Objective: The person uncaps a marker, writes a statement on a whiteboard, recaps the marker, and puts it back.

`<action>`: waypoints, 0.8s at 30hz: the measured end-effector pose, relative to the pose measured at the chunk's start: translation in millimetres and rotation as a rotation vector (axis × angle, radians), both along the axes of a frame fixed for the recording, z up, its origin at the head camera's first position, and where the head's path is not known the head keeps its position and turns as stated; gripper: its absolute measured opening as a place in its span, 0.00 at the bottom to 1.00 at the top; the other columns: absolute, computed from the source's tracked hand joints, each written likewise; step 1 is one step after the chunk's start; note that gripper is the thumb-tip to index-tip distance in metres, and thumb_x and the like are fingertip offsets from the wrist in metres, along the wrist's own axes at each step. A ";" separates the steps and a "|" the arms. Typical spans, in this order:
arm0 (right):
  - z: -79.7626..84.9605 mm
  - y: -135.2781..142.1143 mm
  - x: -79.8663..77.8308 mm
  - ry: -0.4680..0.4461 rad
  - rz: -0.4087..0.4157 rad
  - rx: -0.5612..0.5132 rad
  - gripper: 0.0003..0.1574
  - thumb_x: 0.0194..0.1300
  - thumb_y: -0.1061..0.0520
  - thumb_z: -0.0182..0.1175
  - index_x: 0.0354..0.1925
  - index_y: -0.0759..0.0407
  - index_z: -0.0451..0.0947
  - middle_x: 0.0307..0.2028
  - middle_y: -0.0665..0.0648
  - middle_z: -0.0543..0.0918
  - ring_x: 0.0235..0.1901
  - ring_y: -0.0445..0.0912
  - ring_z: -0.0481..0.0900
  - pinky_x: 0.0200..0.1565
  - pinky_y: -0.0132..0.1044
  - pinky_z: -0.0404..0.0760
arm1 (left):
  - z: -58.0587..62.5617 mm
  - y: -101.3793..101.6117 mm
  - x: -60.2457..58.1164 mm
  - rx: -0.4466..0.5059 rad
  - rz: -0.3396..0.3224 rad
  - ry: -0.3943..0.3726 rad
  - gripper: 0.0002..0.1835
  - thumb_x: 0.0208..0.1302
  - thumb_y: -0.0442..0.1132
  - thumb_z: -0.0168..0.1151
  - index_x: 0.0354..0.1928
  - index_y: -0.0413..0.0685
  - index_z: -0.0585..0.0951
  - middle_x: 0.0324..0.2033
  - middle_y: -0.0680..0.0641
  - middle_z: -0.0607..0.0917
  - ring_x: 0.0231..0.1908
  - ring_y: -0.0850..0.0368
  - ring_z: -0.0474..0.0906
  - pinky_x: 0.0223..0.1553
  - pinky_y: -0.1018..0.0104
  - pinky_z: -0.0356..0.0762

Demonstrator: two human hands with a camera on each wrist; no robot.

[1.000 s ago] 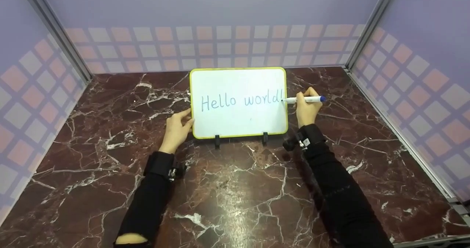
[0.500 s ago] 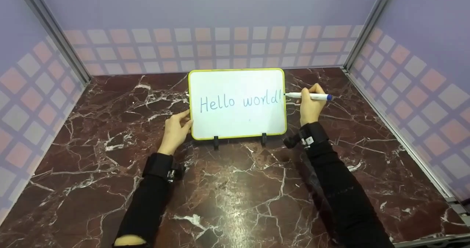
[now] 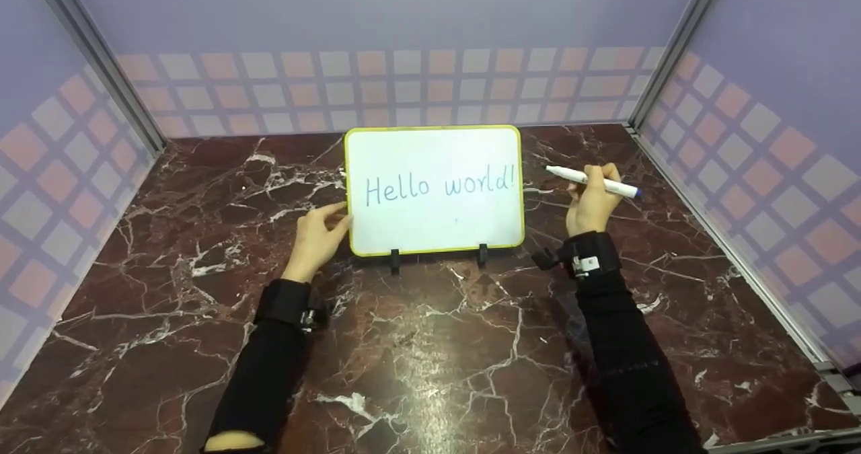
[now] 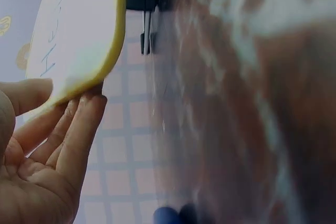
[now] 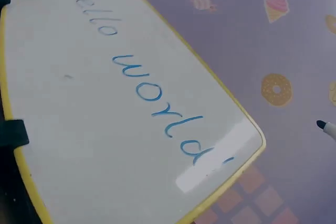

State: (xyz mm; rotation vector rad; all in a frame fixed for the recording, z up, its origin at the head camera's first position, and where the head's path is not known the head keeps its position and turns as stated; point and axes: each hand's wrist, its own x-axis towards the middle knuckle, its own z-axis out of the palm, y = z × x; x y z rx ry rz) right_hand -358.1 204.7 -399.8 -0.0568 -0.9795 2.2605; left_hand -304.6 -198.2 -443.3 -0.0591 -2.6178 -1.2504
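Note:
A small whiteboard (image 3: 430, 229) with a yellow frame stands upright on a black stand (image 3: 395, 262), with "Hello world!" written on it in blue. At its left edge, my left hand (image 3: 315, 239) holds the frame, the thumb (image 4: 31, 94) in front and the other fingers behind. To the right of the board, my right hand (image 3: 594, 202) grips a white marker (image 3: 572, 175) with a blue end. Its dark tip is uncapped and points left, apart from the board. The right wrist view catches only the marker's tip (image 5: 323, 125), at the right border.
Dark red marbled table (image 3: 417, 360) underneath. Purple walls with a pink and white check (image 3: 403, 91) enclose the back and both sides, joined by grey metal posts (image 3: 666, 44). Black wrist straps (image 3: 592, 253) sit over black sleeves.
The right hand has drawn the marker away from the board, to the right, and tilted it. A short stroke with a dot now ends the writing. My left hand stays at the edge.

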 end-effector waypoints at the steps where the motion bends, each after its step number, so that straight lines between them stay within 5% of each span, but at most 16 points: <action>1: -0.2 1.9 1.0 -0.008 0.014 -0.035 0.26 0.66 0.74 0.46 0.15 0.54 0.59 0.12 0.50 0.68 0.09 0.38 0.68 0.12 0.22 0.62 | 1.2 -3.5 0.6 -0.049 0.018 0.028 0.21 0.70 0.38 0.59 0.61 0.35 0.78 0.47 0.33 0.86 0.45 0.40 0.86 0.48 0.50 0.85; 5: -1.8 12.1 2.1 -0.032 0.058 -0.147 0.25 0.68 0.72 0.45 0.16 0.56 0.61 0.12 0.50 0.68 0.09 0.38 0.67 0.13 0.21 0.61 | 8.1 -20.8 8.6 -0.329 0.157 0.065 0.20 0.64 0.40 0.67 0.52 0.32 0.81 0.46 0.31 0.85 0.45 0.34 0.83 0.47 0.42 0.83; 10: -5.4 25.5 1.7 -0.063 0.099 -0.263 0.23 0.71 0.69 0.45 0.18 0.59 0.67 0.12 0.51 0.70 0.09 0.38 0.67 0.13 0.21 0.61 | 15.9 -38.4 20.1 -0.554 0.271 -0.233 0.30 0.53 0.52 0.76 0.42 0.29 0.81 0.44 0.26 0.83 0.42 0.29 0.81 0.35 0.41 0.83; 13: -6.7 29.7 1.6 -0.063 0.119 -0.299 0.23 0.72 0.69 0.44 0.18 0.59 0.66 0.12 0.52 0.70 0.09 0.39 0.67 0.12 0.22 0.59 | 17.5 -42.7 21.5 -0.582 0.251 -0.386 0.31 0.53 0.55 0.76 0.42 0.30 0.82 0.43 0.26 0.83 0.41 0.31 0.82 0.29 0.48 0.80; 16: -6.6 31.5 1.2 -0.042 0.138 -0.318 0.23 0.72 0.69 0.43 0.18 0.60 0.66 0.12 0.52 0.69 0.09 0.39 0.67 0.12 0.22 0.58 | 17.3 -42.9 21.1 -0.568 0.207 -0.433 0.27 0.56 0.51 0.74 0.43 0.31 0.81 0.42 0.27 0.83 0.40 0.32 0.82 0.28 0.51 0.79; 24: -7.2 31.8 -1.7 -0.057 0.144 -0.338 0.24 0.72 0.69 0.43 0.18 0.60 0.66 0.13 0.52 0.69 0.09 0.39 0.67 0.12 0.22 0.58 | 17.7 -46.3 22.3 -0.513 0.199 -0.319 0.17 0.56 0.44 0.74 0.27 0.36 0.80 0.37 0.29 0.85 0.39 0.30 0.82 0.34 0.43 0.82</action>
